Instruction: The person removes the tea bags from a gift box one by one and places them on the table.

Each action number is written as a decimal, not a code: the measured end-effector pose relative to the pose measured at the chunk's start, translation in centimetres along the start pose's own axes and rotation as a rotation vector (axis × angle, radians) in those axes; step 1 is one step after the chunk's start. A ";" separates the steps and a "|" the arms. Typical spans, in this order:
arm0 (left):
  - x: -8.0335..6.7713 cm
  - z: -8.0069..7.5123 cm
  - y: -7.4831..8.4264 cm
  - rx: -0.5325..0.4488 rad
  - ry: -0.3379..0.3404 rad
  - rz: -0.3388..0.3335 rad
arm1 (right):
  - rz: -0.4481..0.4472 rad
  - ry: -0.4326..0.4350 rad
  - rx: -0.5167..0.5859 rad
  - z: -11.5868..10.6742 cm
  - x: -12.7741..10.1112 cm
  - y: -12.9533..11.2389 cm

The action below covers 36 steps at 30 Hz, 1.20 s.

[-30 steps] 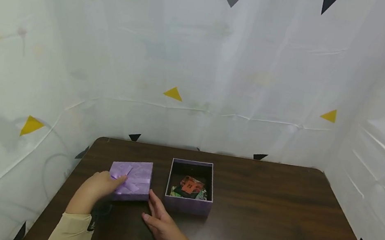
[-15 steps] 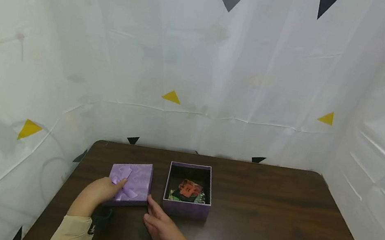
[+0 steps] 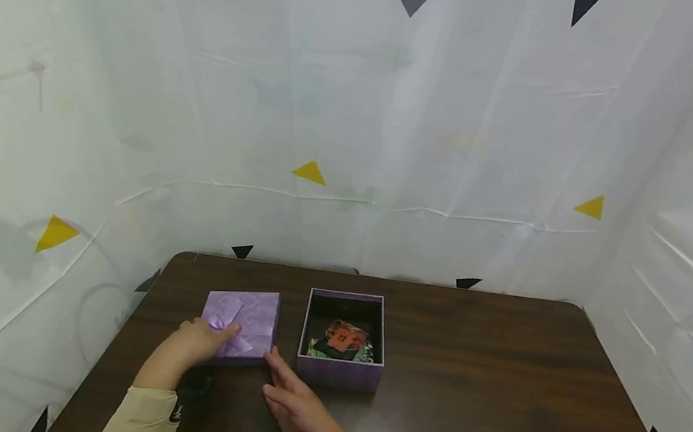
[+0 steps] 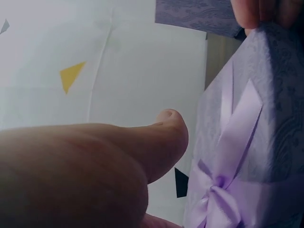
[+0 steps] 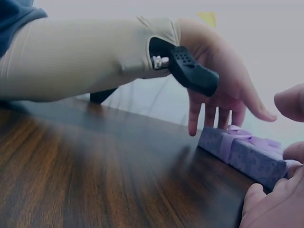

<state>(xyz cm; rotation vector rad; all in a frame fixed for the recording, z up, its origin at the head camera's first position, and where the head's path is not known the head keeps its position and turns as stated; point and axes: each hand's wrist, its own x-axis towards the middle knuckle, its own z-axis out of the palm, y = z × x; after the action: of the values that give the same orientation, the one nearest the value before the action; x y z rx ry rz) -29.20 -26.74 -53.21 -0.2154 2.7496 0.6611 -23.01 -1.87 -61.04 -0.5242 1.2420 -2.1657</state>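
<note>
Lid (image 3: 241, 323), purple with ribbon bow, flat on table (image 3: 495, 388) just left of open box (image 3: 339, 368); left hand (image 3: 203, 342) open over its near-left edge, right hand (image 3: 298, 407) open, fingertips at its near-right corner; best lifted level by both sides, sparing the bow.

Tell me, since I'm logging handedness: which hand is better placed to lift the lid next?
Probably the left hand: its fingers already rest on the lid by the bow, while the right hand only touches its near corner.
</note>
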 end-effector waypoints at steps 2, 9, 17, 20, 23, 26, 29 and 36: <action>0.2 0.5 -0.1 0.005 0.011 -0.017 | 0.000 -0.010 0.000 -0.1 0.0 0.1; 0.4 0.7 -0.1 0.028 0.093 -0.014 | -0.013 -0.029 0.017 -0.2 -0.1 0.1; -0.8 -0.2 1.5 -0.031 0.265 0.118 | -0.055 -0.034 -0.001 0.3 -0.4 -0.3; -1.4 -0.6 2.3 -0.100 0.309 0.190 | -0.115 -0.036 0.005 0.5 -0.9 -0.6; -2.0 -1.0 3.0 -0.182 0.318 0.256 | -0.157 -0.043 -0.003 0.7 -1.4 -1.1; -2.7 -1.4 3.7 -0.240 0.316 0.296 | -0.183 -0.073 -0.002 1.1 -2.1 -1.8; -3.1 -1.5 4.2 -0.272 0.331 0.321 | -0.232 -0.129 0.028 1.4 -2.4 -2.9; -4.0 -1.0 6.0 -0.403 0.324 0.388 | -0.325 -0.272 0.020 2.3 -2.8 -6.1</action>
<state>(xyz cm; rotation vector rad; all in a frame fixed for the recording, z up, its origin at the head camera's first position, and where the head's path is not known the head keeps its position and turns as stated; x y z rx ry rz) -26.97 -21.68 -48.54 0.1473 2.9596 1.3956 -21.32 0.90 -54.78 -1.0348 1.0418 -2.2672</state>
